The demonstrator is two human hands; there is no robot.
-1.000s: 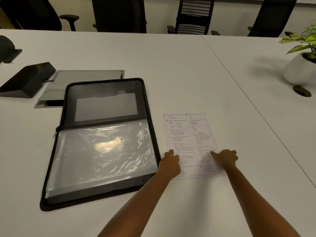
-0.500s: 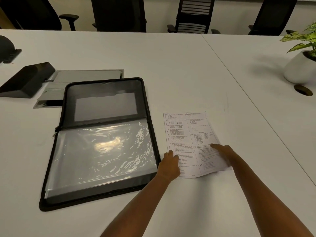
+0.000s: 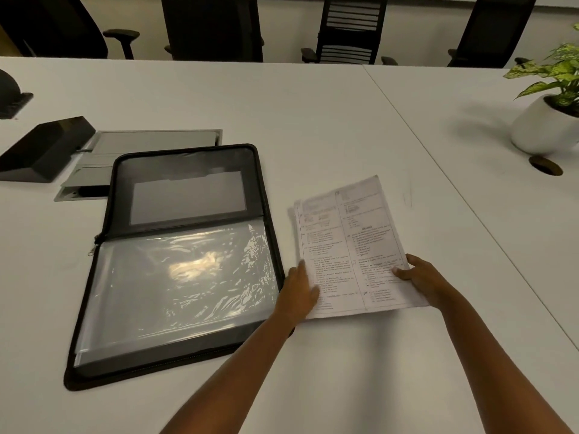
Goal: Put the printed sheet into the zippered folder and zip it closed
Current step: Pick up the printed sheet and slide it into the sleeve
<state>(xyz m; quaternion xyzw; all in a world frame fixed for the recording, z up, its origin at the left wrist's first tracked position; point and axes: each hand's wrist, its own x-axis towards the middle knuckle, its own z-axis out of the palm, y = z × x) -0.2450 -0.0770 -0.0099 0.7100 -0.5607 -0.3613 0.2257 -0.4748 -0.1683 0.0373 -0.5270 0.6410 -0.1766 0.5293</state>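
The printed sheet [image 3: 351,245] lies right of centre in the frame, turned a little clockwise, with its far edge toward the upper right. Your right hand [image 3: 423,278] grips its right edge, thumb on top of the paper and fingers curled beneath. Your left hand [image 3: 299,291] sits at the lower left edge with bent fingers on the paper; you cannot tell whether it pinches or only presses. The print runs in two columns with a bold heading in the right one, all too blurred to read.

Just left of the sheet the folder [image 3: 188,161] lies open and flat on the worktop [image 3: 313,120]. A shiny clear sleeve [image 3: 188,277] fills its near half and a pale panel shows in its far half. The zip pull [image 3: 91,251] hangs at its left side by the hinge. Your left forearm crosses the folder's near right corner.

Bare worktop spreads in front of the sheet and to its right, up to a seam [image 3: 438,170] running diagonally. Beyond the seam, at the right of the frame, stand a white plant pot [image 3: 545,126] and a round cable hole [image 3: 545,166]. At upper left sit a grey hatch [image 3: 150,142] and a black wedge-shaped box [image 3: 44,148]. Dark chairs [image 3: 347,29] line the far side.
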